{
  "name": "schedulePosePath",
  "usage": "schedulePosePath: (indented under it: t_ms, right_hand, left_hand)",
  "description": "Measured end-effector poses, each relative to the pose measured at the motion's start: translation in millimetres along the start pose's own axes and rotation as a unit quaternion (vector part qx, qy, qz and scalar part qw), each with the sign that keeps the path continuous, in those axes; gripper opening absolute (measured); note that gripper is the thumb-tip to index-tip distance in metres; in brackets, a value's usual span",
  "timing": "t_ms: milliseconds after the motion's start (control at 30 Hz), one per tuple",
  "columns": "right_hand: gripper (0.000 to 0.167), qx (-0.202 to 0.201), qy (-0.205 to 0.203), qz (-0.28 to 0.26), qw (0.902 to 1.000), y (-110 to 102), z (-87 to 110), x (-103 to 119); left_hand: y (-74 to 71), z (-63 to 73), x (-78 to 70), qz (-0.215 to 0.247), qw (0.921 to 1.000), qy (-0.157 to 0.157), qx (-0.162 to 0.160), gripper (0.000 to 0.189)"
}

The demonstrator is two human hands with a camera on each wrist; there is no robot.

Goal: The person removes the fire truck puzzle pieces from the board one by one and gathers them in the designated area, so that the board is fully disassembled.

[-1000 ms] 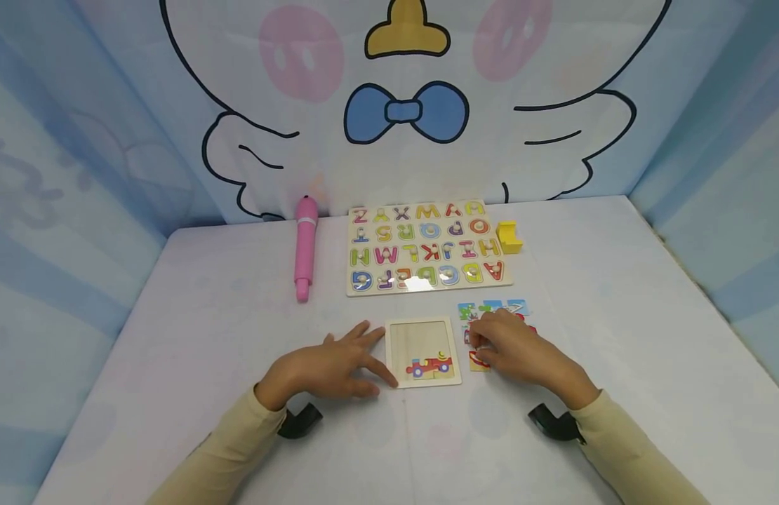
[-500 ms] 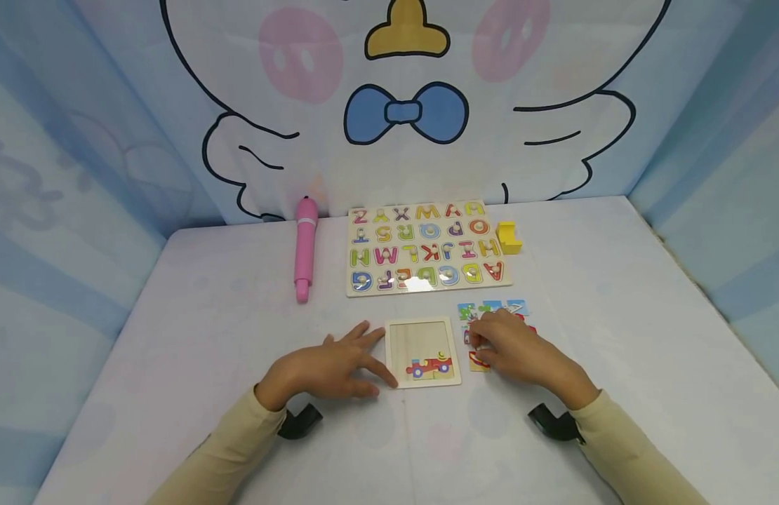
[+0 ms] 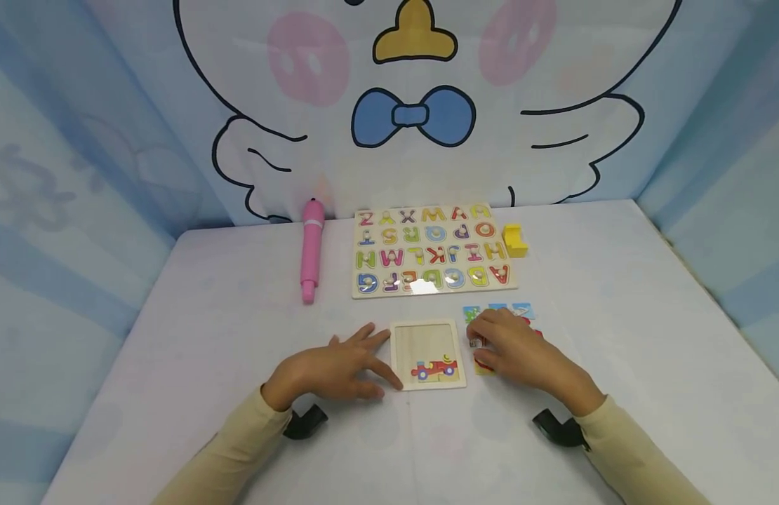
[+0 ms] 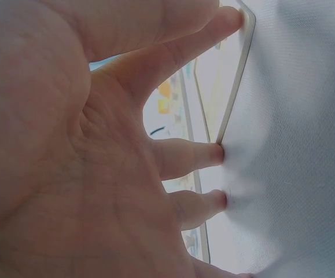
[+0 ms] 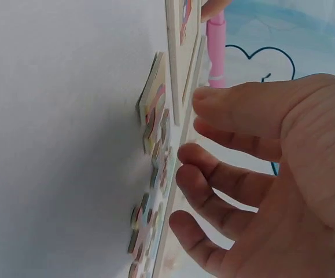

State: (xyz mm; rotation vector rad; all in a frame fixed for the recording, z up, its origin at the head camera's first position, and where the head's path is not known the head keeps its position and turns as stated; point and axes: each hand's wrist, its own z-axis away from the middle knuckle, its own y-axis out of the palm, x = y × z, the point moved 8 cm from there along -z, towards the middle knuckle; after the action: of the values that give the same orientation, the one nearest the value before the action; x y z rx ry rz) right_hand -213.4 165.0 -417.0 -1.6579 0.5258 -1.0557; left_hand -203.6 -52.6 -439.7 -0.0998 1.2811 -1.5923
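A small wooden puzzle tray (image 3: 398,358) lies in the middle of the table in the head view. Its lower right holds joined pieces forming a red vehicle (image 3: 435,369). My left hand (image 3: 335,368) is spread at the tray's left side, and fingertips touch its edge, as the left wrist view also shows. To the right lie several loose jigsaw pieces (image 3: 523,311), partly covered by my right hand (image 3: 522,354). In the right wrist view its fingers are loosely bent above the pieces (image 5: 155,107), with nothing visible between thumb and fingers.
A wooden alphabet board (image 3: 435,245) with knobbed letters lies behind the tray. A pink pen-shaped object (image 3: 311,252) is at its left, and a small yellow block (image 3: 514,241) at its right. Printed curtains surround the table's back and sides.
The head view has shifted slightly. My right fingertips have moved a little left over the loose pieces, and a piece now shows between thumb and finger in the head view. My left hand stays put.
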Motion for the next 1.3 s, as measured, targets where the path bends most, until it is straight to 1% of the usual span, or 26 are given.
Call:
schedulePosePath:
  t_ms: [133,233,367,500,667,1000,1167,1300]
  right_hand:
    - [0.031,-0.007,-0.021,0.009,0.9997,3,-4.9,13]
    - [0.040,0.008,-0.030,0.031,0.9991,10,-12.9,25]
    - [0.045,0.029,-0.056,0.054,0.9966,19,-23.0,41]
    - [0.041,0.043,-0.085,0.059,0.9937,29,-28.0,53]
    - [0.035,0.057,-0.103,0.045,0.9920,36,-28.3,60]
    - [0.024,0.070,-0.108,0.023,0.9914,35,-23.2,67]
    - [0.023,0.078,-0.095,0.013,0.9923,36,-23.6,67]
    - [0.023,0.081,-0.095,0.013,0.9921,37,-24.2,67]
  left_hand:
    - [0.7,-0.7,-0.7,-0.003,1.0000,0.002,0.002,0.023]
    - [1.0,-1.3,-0.8,-0.007,1.0000,0.002,0.002,0.023]
    - [1.3,-2.4,-1.0,-0.010,0.9999,0.006,0.001,0.024]
    - [1.4,-3.6,-1.1,-0.009,0.9999,0.008,0.002,0.024]
    - [1.2,-4.0,-1.2,-0.012,0.9999,0.011,0.003,0.024]
    - [0.6,-3.6,-2.0,-0.017,0.9998,0.010,0.006,0.023]
    - [0.2,-2.8,-2.4,-0.017,0.9998,0.013,0.005,0.022]
    - [0.2,-2.5,-1.8,-0.016,0.9998,0.014,0.003,0.022]
